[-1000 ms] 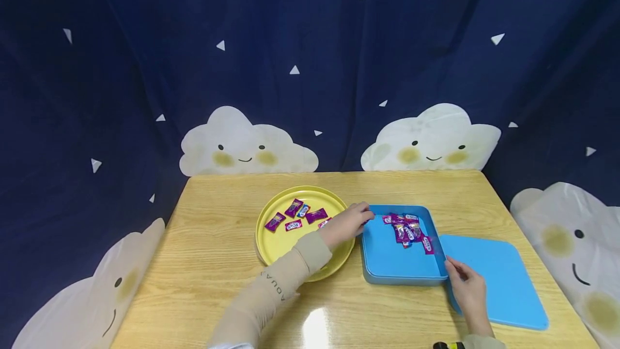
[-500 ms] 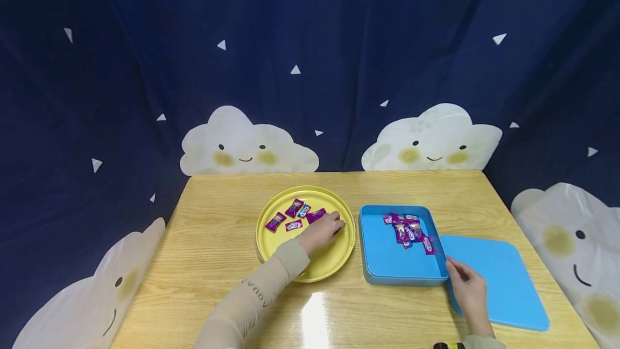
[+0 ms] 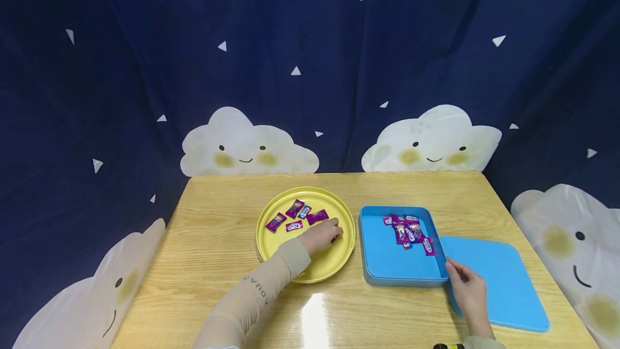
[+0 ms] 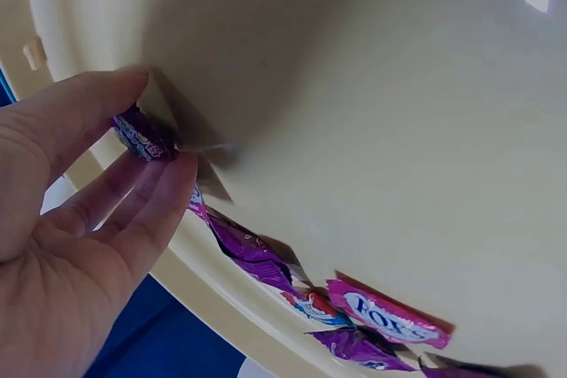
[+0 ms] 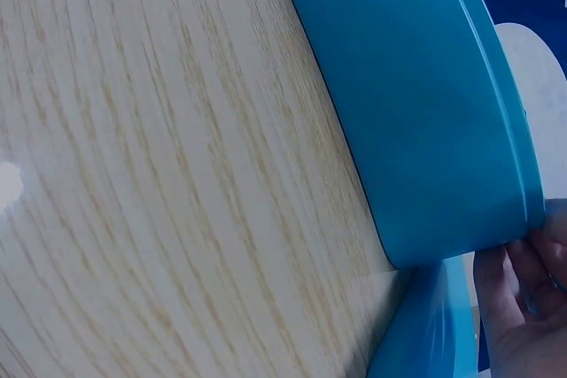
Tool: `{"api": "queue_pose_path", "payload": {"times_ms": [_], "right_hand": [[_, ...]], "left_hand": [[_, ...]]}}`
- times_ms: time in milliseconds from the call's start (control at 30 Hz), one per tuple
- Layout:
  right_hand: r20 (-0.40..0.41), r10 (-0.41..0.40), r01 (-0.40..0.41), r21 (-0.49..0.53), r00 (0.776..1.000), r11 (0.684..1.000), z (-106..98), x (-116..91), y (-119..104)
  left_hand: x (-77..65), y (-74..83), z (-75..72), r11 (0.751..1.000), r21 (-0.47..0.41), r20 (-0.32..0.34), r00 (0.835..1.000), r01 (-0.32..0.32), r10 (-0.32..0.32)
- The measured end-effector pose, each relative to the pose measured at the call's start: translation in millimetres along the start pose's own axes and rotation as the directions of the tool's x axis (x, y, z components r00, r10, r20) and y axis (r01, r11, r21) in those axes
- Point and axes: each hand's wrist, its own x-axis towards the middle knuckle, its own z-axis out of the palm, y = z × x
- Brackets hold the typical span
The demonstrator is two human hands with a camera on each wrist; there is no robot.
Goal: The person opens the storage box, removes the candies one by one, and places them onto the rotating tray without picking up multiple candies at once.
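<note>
My left hand [image 3: 321, 236] is low over the right half of the round yellow tray [image 3: 325, 273]. Between its thumb and fingertips it pinches a small purple wrapped candy [image 4: 142, 135], seen best in the left wrist view. Other candies lie on the tray: a purple one [image 3: 317, 216] just beyond the hand, and a pink one [image 3: 293, 225] among several to the left. With fingers and thumb, my right hand [image 3: 471, 292] holds the near right corner of the blue square box [image 3: 404, 281]. A pile of candies [image 3: 408, 232] sits inside that box, toward its back right.
Flat on the wooden table [image 3: 208, 241], right of the box, is a blue lid [image 3: 506, 284], partly under the right hand and box corner. A dark blue curtain [image 3: 334, 31] with white cloud shapes hangs behind the table and along its sides.
From the box's left rim, my left hand has moved left and down onto the yellow tray, where it now pinches a purple candy. My right hand has stayed on the box corner.
</note>
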Motion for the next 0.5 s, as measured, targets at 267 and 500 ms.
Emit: {"api": "queue_pose_path", "payload": {"times_ms": [267, 500], "right_hand": [[-0.059, -0.059, 0.057, -0.032, 0.997, 0.998, 19.4, 25.4, 44.9], [-0.056, -0.063, 0.062, -0.013, 0.996, 0.998, 20.3, 28.5, 49.0]], "left_hand": [[1.1, 0.4, 4.9, 0.999, 0.031, 0.064, 0.997, 0.041, -0.043], [1.6, -0.5, 4.3, 0.998, 0.035, 0.086, 0.995, 0.052, -0.055]]}}
